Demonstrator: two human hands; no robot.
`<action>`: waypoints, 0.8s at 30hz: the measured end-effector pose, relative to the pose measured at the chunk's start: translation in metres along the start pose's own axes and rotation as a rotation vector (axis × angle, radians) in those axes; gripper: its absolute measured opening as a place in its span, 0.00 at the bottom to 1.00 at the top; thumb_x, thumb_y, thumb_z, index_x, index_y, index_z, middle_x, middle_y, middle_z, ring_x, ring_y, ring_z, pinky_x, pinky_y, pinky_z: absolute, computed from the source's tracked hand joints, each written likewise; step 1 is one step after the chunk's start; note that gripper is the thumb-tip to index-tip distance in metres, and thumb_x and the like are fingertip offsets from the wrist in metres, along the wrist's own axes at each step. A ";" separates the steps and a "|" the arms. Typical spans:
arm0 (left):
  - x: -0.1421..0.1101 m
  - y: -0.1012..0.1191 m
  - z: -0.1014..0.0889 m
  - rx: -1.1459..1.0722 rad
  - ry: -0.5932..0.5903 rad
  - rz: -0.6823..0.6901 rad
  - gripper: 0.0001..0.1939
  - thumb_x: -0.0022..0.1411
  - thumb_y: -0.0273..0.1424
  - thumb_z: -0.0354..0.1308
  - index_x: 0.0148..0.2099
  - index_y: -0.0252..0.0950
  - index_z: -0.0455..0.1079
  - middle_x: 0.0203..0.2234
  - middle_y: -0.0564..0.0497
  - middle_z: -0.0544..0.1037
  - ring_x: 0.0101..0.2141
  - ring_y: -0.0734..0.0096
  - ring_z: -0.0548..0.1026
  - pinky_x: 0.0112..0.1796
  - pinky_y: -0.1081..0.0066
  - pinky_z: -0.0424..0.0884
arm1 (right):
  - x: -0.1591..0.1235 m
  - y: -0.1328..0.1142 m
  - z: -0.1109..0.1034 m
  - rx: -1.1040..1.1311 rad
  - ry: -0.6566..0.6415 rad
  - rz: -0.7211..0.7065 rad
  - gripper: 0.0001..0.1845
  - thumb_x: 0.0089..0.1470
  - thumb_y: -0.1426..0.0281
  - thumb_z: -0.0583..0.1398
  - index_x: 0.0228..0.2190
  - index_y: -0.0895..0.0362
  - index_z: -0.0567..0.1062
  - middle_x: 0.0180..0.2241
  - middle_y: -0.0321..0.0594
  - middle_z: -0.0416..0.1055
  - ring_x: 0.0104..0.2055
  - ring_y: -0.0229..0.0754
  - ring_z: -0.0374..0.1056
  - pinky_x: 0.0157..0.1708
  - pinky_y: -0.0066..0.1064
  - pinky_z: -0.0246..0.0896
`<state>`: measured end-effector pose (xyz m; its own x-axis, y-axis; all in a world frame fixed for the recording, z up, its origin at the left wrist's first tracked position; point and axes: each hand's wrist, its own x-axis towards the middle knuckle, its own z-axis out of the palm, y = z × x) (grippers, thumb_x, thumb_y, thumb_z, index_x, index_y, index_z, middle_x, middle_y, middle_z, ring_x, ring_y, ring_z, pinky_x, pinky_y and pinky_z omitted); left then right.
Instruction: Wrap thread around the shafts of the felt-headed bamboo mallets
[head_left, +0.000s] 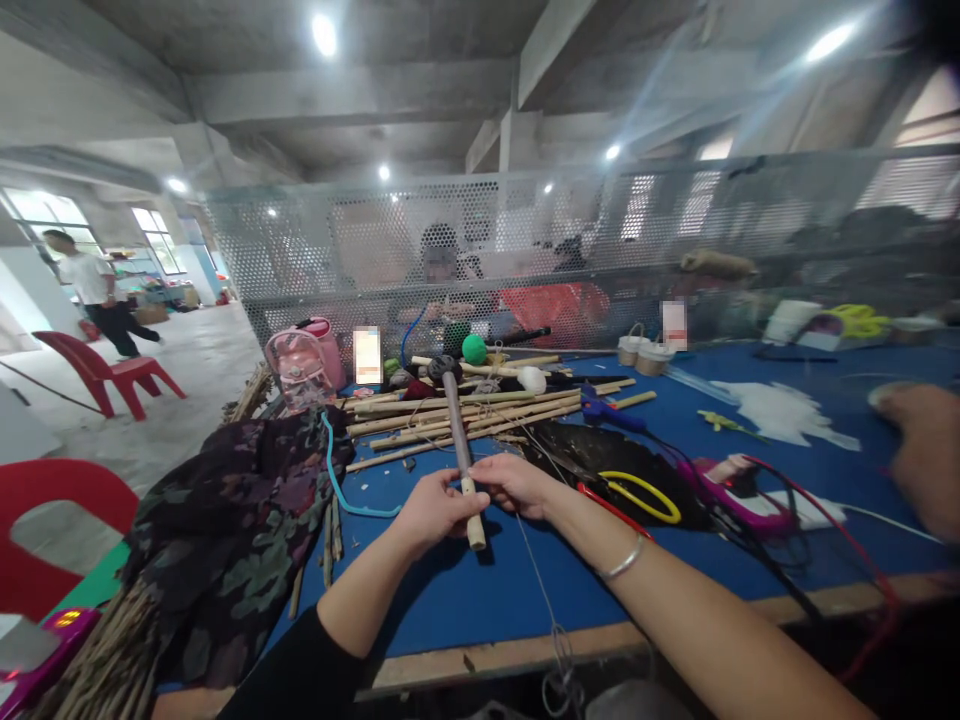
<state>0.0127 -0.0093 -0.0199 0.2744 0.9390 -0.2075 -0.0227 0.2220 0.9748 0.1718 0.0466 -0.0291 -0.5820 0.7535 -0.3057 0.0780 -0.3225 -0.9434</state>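
A light wooden stick [474, 525], its far part wrapped in grey yarn [455, 420], points away from me over the blue table. My left hand [439, 512] is closed around the bare near part, thumb on top. From the other side my right hand [516, 484] pinches at the edge of the wrapping, and its fingertips touch the stick. A thin grey thread [534, 565] runs down from my right hand to a loose tangle [561, 668] at the table edge. Dark round tufts [444, 368] lie at the stick's far end.
Bamboo sticks [420, 428] are heaped beyond my hands. Yellow-and-red-handled scissors [641, 497], a blue glue gun [607, 410] and a purple power strip [739, 500] lie right. Dark patterned cloth [232, 530] covers the left side. A perforated metal screen [360, 240] stands behind; another person's arm [926, 450] shows far right.
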 end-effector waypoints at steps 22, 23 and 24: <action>-0.005 0.005 0.007 -0.108 -0.137 -0.053 0.28 0.49 0.31 0.60 0.53 0.34 0.60 0.27 0.46 0.76 0.26 0.66 0.76 0.25 0.71 0.71 | -0.001 -0.002 -0.002 0.048 -0.058 0.035 0.19 0.42 0.58 0.64 0.27 0.58 0.63 0.12 0.21 0.48 0.12 0.24 0.36 0.12 0.21 0.26; -0.004 0.004 0.007 -0.091 -0.118 -0.064 0.27 0.50 0.31 0.60 0.53 0.34 0.60 0.27 0.46 0.76 0.25 0.67 0.76 0.24 0.71 0.70 | -0.001 -0.001 -0.002 0.045 -0.046 0.026 0.20 0.42 0.58 0.64 0.27 0.58 0.63 0.12 0.21 0.48 0.12 0.24 0.36 0.12 0.21 0.26; -0.003 0.003 0.007 -0.048 -0.086 -0.064 0.27 0.51 0.33 0.59 0.53 0.34 0.60 0.26 0.47 0.76 0.23 0.69 0.75 0.23 0.72 0.70 | 0.000 0.000 -0.001 0.039 -0.037 0.015 0.20 0.41 0.58 0.65 0.27 0.58 0.63 0.12 0.21 0.48 0.12 0.25 0.36 0.11 0.22 0.26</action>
<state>0.0181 -0.0137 -0.0157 0.3586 0.8967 -0.2596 -0.0474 0.2953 0.9542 0.1728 0.0473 -0.0294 -0.6110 0.7267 -0.3140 0.0556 -0.3563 -0.9327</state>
